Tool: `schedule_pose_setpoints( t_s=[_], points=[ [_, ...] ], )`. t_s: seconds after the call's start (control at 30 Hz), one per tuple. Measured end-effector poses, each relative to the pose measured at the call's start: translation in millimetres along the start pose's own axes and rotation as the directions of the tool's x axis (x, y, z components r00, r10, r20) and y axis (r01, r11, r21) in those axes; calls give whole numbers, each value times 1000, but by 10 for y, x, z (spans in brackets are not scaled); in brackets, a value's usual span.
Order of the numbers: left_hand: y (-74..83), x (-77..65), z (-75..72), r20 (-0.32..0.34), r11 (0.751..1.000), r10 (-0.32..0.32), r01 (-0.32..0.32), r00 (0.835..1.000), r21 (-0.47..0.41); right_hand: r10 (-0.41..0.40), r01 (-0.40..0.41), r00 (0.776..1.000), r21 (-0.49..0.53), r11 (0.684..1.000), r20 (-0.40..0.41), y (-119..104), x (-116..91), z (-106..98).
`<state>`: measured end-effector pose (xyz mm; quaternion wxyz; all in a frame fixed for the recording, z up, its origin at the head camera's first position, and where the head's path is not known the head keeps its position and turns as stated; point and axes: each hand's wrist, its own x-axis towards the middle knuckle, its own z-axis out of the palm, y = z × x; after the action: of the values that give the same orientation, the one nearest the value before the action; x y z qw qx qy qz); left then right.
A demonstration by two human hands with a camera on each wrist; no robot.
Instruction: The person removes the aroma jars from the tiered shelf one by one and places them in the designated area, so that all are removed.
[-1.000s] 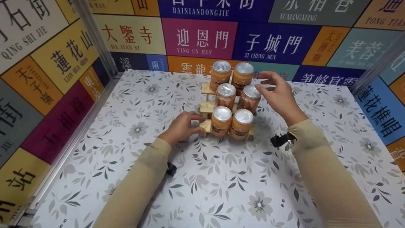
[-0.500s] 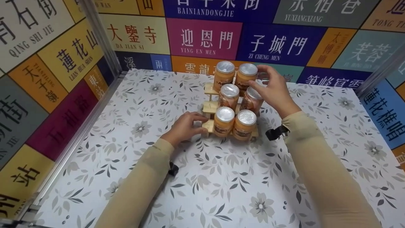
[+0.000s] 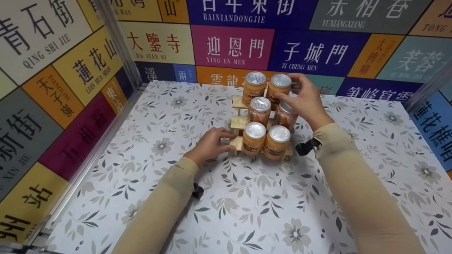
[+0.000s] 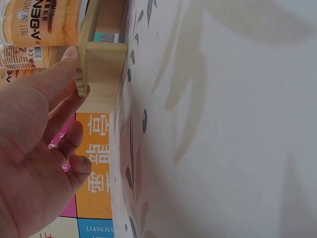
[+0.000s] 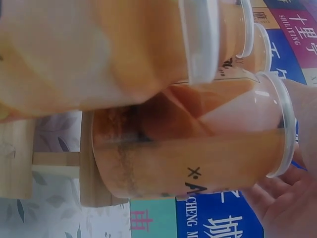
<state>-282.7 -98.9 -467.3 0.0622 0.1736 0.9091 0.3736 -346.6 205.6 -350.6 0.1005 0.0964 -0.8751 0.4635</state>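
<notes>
Several orange cans with silver lids stand in pairs on a small stepped wooden rack (image 3: pixel 240 122). My right hand (image 3: pixel 306 100) grips the back right can (image 3: pixel 279 88) on the top step, thumb at its front and fingers round its far right side. Below that hand is the middle right can (image 3: pixel 285 116), partly covered by it. My left hand (image 3: pixel 211 144) pinches the left end of the lowest step, beside the front left can (image 3: pixel 254 141). In the left wrist view, the thumb of the left hand (image 4: pixel 34 148) lies against the board end (image 4: pixel 84 69).
The front right can (image 3: pixel 277 144) and the back left can (image 3: pixel 255 88) stand near the hands. A white flowered cloth (image 3: pixel 247 211) covers the table. Panels with Chinese place names form the back wall (image 3: pixel 233 46) and side walls close behind the rack.
My right hand has moved from beside the right-hand cans to the back right can and gripped it. My left hand stays at the rack. The whole view has shifted slightly.
</notes>
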Motion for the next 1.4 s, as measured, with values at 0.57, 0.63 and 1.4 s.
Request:
schedule_pose_setpoints(
  t_s=[0.57, 0.63, 1.4],
  points=[
    [4, -29, 24, 6, 998, 40, -41, 999, 44, -7, 8, 998, 18, 1000, -68, 40, -11, 67],
    [11, -24, 20, 9, 998, 29, -29, 1000, 46, -11, 12, 996, 13, 1000, -92, 29, -18, 70],
    [2, -21, 1, -4, 998, 32, -32, 999, 51, 12, -14, 953, -5, 1000, -303, 210, -115, -297]
  ],
)
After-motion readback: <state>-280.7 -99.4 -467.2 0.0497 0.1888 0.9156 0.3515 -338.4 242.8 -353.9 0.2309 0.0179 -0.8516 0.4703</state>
